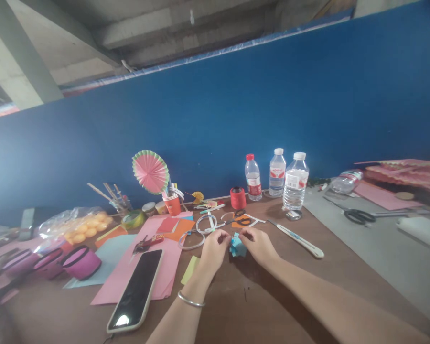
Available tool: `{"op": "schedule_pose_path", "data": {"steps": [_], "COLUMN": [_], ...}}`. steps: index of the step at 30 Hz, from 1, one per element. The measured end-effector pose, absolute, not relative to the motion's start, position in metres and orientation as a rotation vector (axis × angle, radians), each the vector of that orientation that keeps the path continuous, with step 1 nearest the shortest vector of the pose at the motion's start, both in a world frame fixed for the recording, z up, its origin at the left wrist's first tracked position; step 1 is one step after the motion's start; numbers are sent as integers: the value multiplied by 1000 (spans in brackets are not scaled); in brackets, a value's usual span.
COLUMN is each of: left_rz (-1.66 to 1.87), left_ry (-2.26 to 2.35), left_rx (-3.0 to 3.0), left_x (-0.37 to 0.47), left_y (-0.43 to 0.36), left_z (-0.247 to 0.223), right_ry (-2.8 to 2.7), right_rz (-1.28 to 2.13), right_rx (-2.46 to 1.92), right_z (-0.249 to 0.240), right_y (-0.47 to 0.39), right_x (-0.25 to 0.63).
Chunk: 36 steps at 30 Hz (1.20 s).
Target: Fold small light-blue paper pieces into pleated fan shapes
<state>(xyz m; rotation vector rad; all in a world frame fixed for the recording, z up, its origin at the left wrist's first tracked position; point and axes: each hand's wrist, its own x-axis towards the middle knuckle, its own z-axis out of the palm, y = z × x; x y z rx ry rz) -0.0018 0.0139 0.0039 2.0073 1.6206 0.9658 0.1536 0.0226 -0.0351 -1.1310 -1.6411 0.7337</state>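
Pinching one small folded blue paper piece between two hands, gripping its left edge with the left hand and its upper right edge with the right hand, by thumb and fingers; cannot tell whether resting on the brown table or held just above; wearing one silver bangle on the left wrist; counting, beyond the hands, two whitish rings, one pair of black-handled scissors and one red spool; finding near the left forearm one yellow-green paper slip and one dark-screened phone, partly over pink sheets; noting farther left three purple containers with dark rims, and behind, one pink fan in one orange cup; counting three upright bottles, one red-capped and two white-capped, plus one lying bottle at the right; seeing one white cutter near the right forearm and a second pair of scissors farther right
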Motion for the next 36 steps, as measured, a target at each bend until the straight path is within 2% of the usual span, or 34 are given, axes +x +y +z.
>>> {"op": "schedule_pose_path", "data": {"steps": [9, 20, 36], "left_rz": [752, 298, 268], "left_ry": [1915, 2336, 2356], "left_rx": [2276, 2224, 2157], "left_x": [-14, -20, -27], "left_y": [11, 6, 9], "left_z": [9, 16, 12], "right_ry": [-1954, -2041, -2032], "right_rz": [401, 422, 437], "right_rx": [-1267, -1389, -1553], "right_z": [-43, -44, -45], "right_y": [32, 35, 36], "right_x": [161, 161, 164]}}
